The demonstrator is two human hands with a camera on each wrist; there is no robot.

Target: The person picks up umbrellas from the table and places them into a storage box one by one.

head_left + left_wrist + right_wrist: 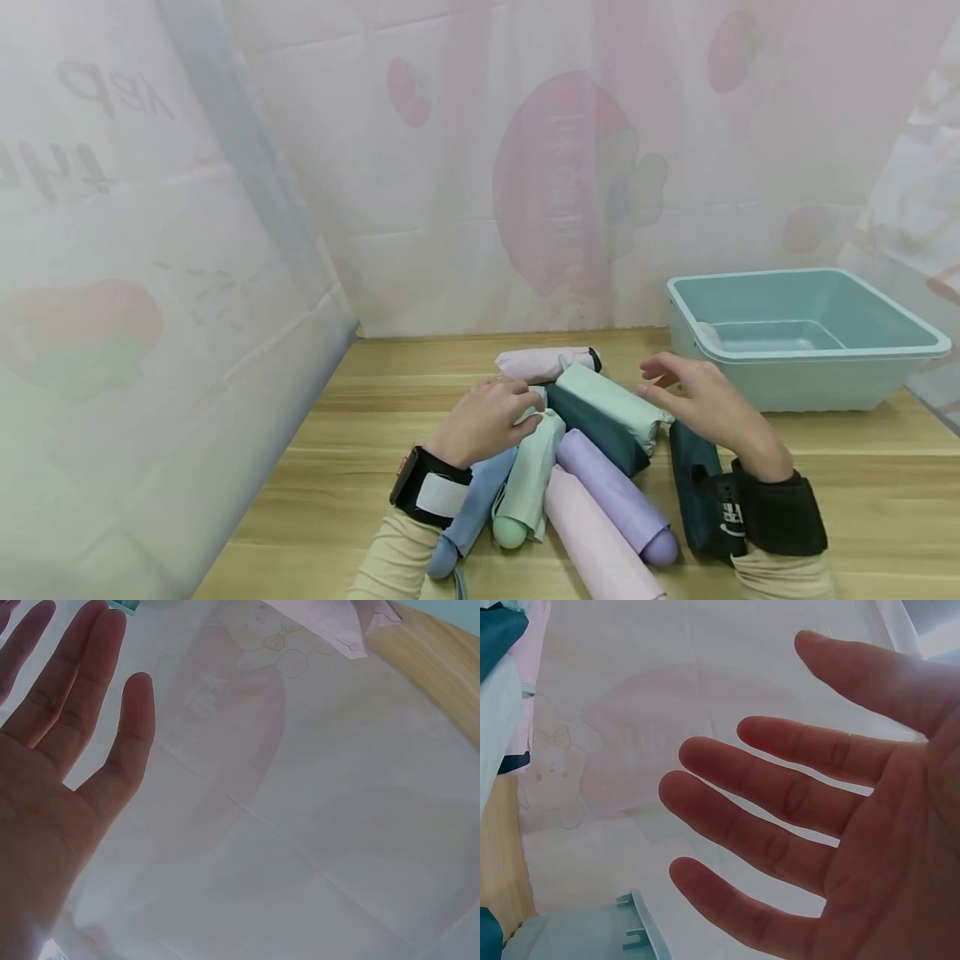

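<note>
Several folded umbrellas lie in a heap on the wooden table (862, 450): a pale pink one (543, 363) at the back, a mint one (611, 400), a dark teal one (600, 432), a light green one (528, 479), a blue one (476, 508), a lavender one (611, 492) and a pink one (600, 542). My left hand (517, 408) is over the heap's left side with straight fingers (112, 690) and holds nothing. My right hand (660, 379) hovers by the mint umbrella, its fingers (780, 795) spread. Another dark teal umbrella (693, 487) lies under my right wrist.
A light blue plastic bin (806, 354) stands at the back right of the table, and its corner (592, 934) shows in the right wrist view. Printed translucent sheets (525, 167) wall off the back and the left side. Bare table lies left of the heap.
</note>
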